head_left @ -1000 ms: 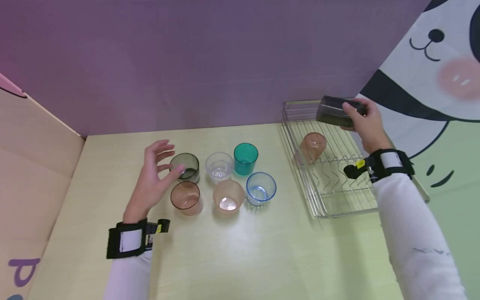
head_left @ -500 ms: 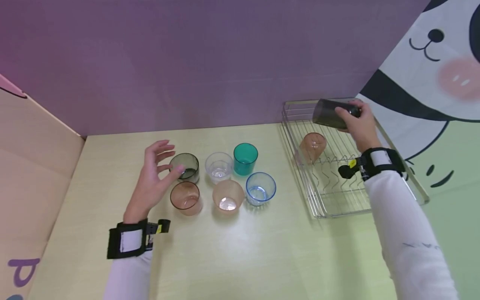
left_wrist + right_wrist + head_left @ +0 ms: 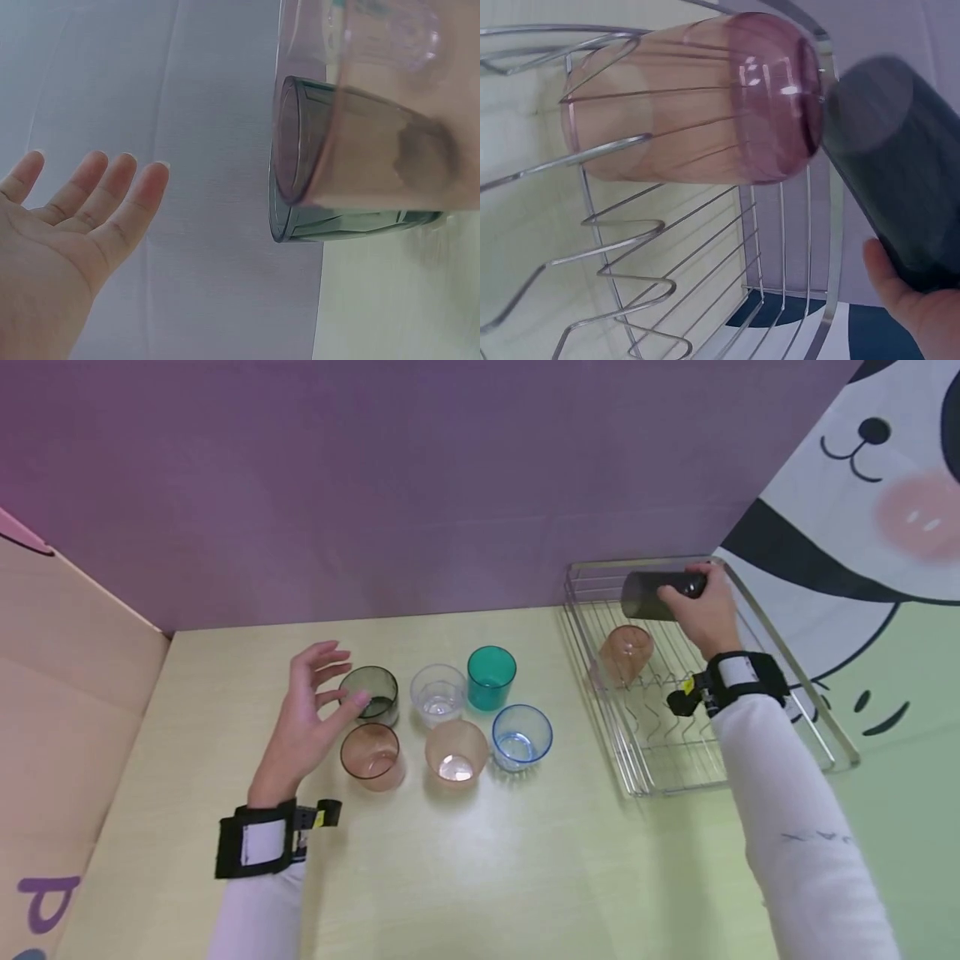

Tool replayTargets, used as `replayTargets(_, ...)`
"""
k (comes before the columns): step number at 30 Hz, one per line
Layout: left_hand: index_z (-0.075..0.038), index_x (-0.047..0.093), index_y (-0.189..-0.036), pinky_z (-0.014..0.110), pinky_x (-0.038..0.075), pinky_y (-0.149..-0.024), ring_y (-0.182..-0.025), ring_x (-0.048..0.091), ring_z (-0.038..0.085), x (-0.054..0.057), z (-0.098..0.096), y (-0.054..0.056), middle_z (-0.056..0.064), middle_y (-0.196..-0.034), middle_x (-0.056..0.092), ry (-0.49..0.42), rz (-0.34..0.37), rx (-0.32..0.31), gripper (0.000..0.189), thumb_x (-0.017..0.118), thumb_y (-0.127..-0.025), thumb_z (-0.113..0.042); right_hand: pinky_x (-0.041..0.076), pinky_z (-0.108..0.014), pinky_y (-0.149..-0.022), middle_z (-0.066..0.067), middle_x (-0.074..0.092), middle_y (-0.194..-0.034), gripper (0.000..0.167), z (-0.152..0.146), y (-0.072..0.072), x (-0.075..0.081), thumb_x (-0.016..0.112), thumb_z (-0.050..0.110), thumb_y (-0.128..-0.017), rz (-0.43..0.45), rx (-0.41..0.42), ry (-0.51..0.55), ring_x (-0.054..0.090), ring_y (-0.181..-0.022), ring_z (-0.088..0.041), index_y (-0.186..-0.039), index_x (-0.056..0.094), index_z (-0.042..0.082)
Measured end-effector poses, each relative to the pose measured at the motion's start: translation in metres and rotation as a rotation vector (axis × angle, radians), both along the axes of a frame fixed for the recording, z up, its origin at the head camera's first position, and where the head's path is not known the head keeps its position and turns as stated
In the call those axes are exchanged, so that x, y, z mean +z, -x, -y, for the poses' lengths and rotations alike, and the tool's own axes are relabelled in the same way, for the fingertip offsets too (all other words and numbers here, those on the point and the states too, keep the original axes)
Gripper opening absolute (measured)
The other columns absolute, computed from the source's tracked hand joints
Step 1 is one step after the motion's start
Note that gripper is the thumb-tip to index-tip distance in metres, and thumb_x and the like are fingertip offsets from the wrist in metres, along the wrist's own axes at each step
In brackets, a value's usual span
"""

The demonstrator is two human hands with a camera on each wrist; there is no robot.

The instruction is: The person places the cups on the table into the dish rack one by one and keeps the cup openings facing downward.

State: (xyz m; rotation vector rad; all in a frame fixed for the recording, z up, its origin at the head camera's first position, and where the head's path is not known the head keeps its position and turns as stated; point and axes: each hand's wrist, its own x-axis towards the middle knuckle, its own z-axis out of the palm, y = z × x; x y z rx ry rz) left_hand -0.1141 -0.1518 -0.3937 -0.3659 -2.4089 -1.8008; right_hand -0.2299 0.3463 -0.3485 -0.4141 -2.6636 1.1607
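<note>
My right hand (image 3: 705,610) grips a dark grey glass (image 3: 648,596) near its base, tilted on its side with the mouth toward the left, above the back of a wire dish rack (image 3: 637,781). Just below it, an upside-down pinkish-brown glass (image 3: 627,653) stands in the rack; the right wrist view shows the dark glass (image 3: 907,165) close beside it. Over on the left, my left hand (image 3: 303,718) hovers with fingers spread beside an upright grey-green glass (image 3: 372,693), holding nothing. In the left wrist view that hand (image 3: 82,232) is apart from the glasses.
Near the grey-green glass stand an amber glass (image 3: 372,756), a clear glass (image 3: 438,693), a teal glass (image 3: 491,678), a peach glass (image 3: 457,752) and a blue-rimmed glass (image 3: 521,737), all upright. A purple wall (image 3: 360,493) rises behind the table (image 3: 480,877).
My right hand has moved left and slightly down with the dark grey glass, bringing it further over the rack. The left hand and the glasses near it stay put.
</note>
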Motion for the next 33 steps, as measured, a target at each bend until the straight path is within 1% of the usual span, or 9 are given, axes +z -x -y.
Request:
replayTargets(2,-0.016,0.026,-0.150,0.011,0.045,-0.096,-0.130,0.044,0.008,-0.001,0.000,0.001,0.007,-0.146,0.040,-0.003,-0.001,-0.002,0.069,0.065,-0.093,-0.009,0.044,-0.044,-0.101,-0.023,0.042,-0.146,0.072,0.002,-0.001,-0.002,0.057,0.045,-0.093,-0.020,0.015,-0.052,0.048,-0.124,-0.033,-0.149,0.033,0.007)
replayTargets(5,-0.015,0.026,-0.150,0.012,0.045,-0.096,-0.129,0.044,0.005,-0.001,-0.001,0.001,0.008,-0.146,0.040,-0.013,-0.003,-0.003,0.069,0.065,-0.093,-0.008,0.041,-0.054,-0.104,-0.028,0.045,-0.144,0.074,0.007,0.000,-0.005,0.059,0.047,-0.092,-0.055,0.037,-0.130,0.048,-0.126,-0.041,-0.149,0.033,0.006)
replayTargets(9,-0.015,0.026,-0.150,0.013,0.045,-0.096,-0.128,0.045,0.004,-0.002,-0.001,0.000,0.009,-0.145,0.040,-0.020,-0.007,-0.004,0.069,0.064,-0.093,-0.007,0.039,-0.059,-0.100,-0.034,0.045,-0.139,0.074,0.014,0.001,-0.009,0.061,0.046,-0.093,-0.056,0.071,-0.213,0.046,-0.123,-0.048,-0.150,0.034,0.007)
replayTargets(13,-0.015,0.026,-0.149,0.017,0.046,-0.098,-0.128,0.045,0.006,-0.003,-0.001,0.000,0.009,-0.145,0.041,-0.019,0.001,0.000,0.068,0.065,-0.093,-0.008,0.037,-0.063,-0.100,-0.037,0.039,-0.138,0.072,0.018,0.002,-0.011,0.062,0.042,-0.095,-0.005,0.105,-0.275,0.043,-0.121,-0.052,-0.151,0.032,0.008)
replayTargets(20,-0.014,0.025,-0.150,0.013,0.044,-0.099,-0.135,0.043,0.031,-0.005,-0.002,0.000,0.008,-0.146,0.040,-0.009,0.022,0.001,0.069,0.065,-0.094,-0.011,0.037,-0.066,-0.103,-0.040,0.031,-0.142,0.072,0.014,0.004,-0.016,0.066,0.035,-0.094,0.078,0.149,-0.306,0.040,-0.126,-0.056,-0.150,0.031,0.006)
replayTargets(22,-0.015,0.025,-0.149,0.014,0.044,-0.099,-0.135,0.044,0.029,-0.005,-0.002,-0.001,0.009,-0.146,0.040,-0.011,0.024,0.001,0.069,0.065,-0.094,-0.011,0.038,-0.067,-0.103,-0.041,0.030,-0.143,0.071,0.012,0.005,-0.018,0.066,0.033,-0.094,0.092,0.149,-0.317,0.039,-0.127,-0.056,-0.150,0.032,0.005)
replayTargets(27,-0.015,0.026,-0.150,0.013,0.045,-0.098,-0.131,0.045,0.011,-0.005,-0.001,-0.001,0.009,-0.146,0.040,-0.019,0.020,0.003,0.068,0.065,-0.094,-0.010,0.039,-0.066,-0.102,-0.041,0.027,-0.144,0.070,0.015,0.006,-0.019,0.063,0.029,-0.093,0.132,0.121,-0.314,0.040,-0.125,-0.056,-0.151,0.030,0.006)
replayTargets(30,-0.015,0.025,-0.150,0.013,0.045,-0.097,-0.130,0.045,0.011,-0.005,0.000,-0.002,0.008,-0.146,0.041,-0.020,0.015,0.004,0.069,0.065,-0.094,-0.009,0.040,-0.067,-0.101,-0.041,0.024,-0.145,0.071,0.016,0.006,-0.021,0.059,0.028,-0.092,0.151,0.122,-0.304,0.041,-0.123,-0.058,-0.152,0.028,0.009)
replayTargets(33,-0.016,0.026,-0.150,0.013,0.045,-0.098,-0.132,0.045,0.016,-0.005,0.000,-0.001,0.008,-0.146,0.041,-0.017,0.018,0.006,0.069,0.065,-0.094,-0.010,0.038,-0.067,-0.104,-0.042,0.022,-0.146,0.073,0.018,0.007,-0.023,0.058,0.026,-0.091,0.152,0.136,-0.299,0.039,-0.126,-0.059,-0.154,0.024,0.008)
